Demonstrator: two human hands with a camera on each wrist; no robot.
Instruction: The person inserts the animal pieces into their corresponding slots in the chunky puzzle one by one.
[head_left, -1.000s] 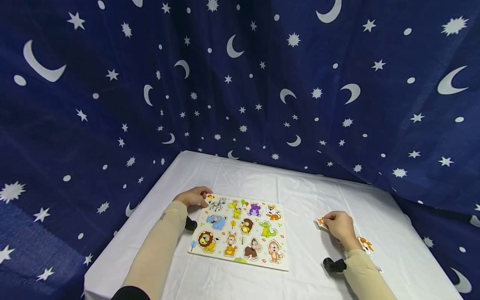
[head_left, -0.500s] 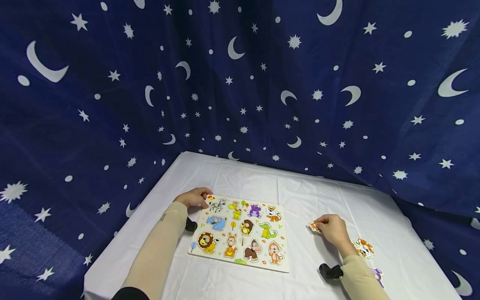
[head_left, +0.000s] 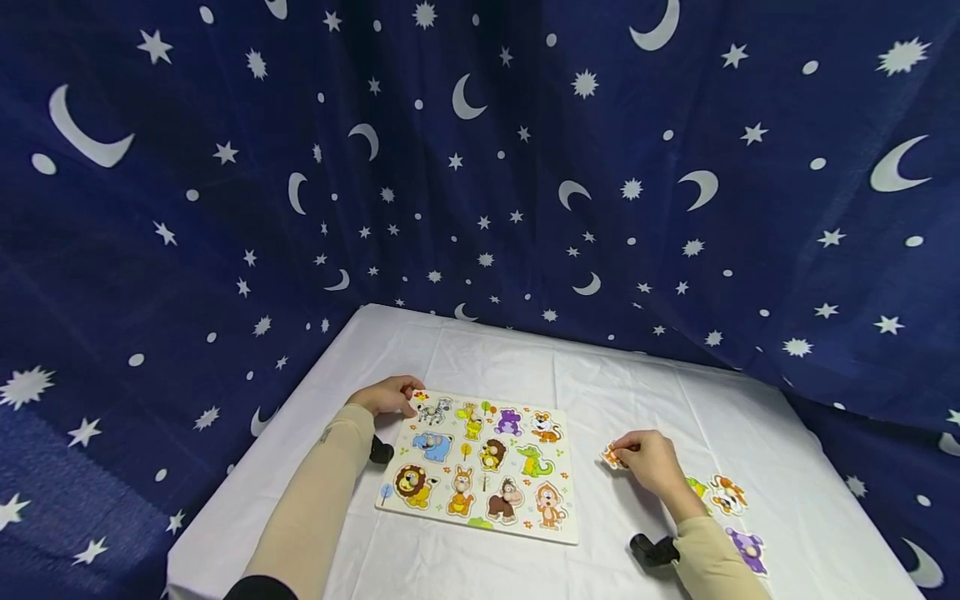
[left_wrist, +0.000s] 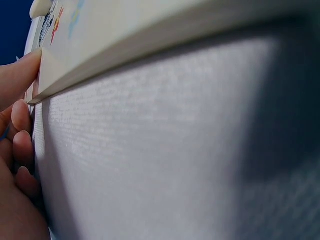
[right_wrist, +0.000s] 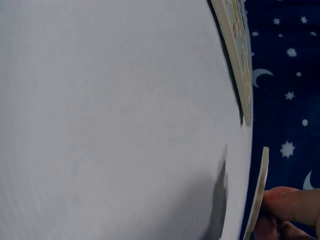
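A wooden puzzle board with animal pictures lies flat on the table. My left hand grips its far left corner; in the left wrist view the thumb presses the board's edge and the fingers curl below. My right hand pinches a small orange-and-white puzzle piece, held off the table to the right of the board. In the right wrist view that piece shows edge-on, so its picture is hidden there. My fingers cover part of it in the head view.
Loose pieces lie by my right forearm: an orange-and-white tiger, a purple hippo, and a green piece partly behind the wrist. White cloth covers the table. A blue star-and-moon curtain hangs around it.
My right hand has moved left toward the board with the orange puzzle piece, uncovering the loose pieces beside its forearm. The left hand and the board stay put.
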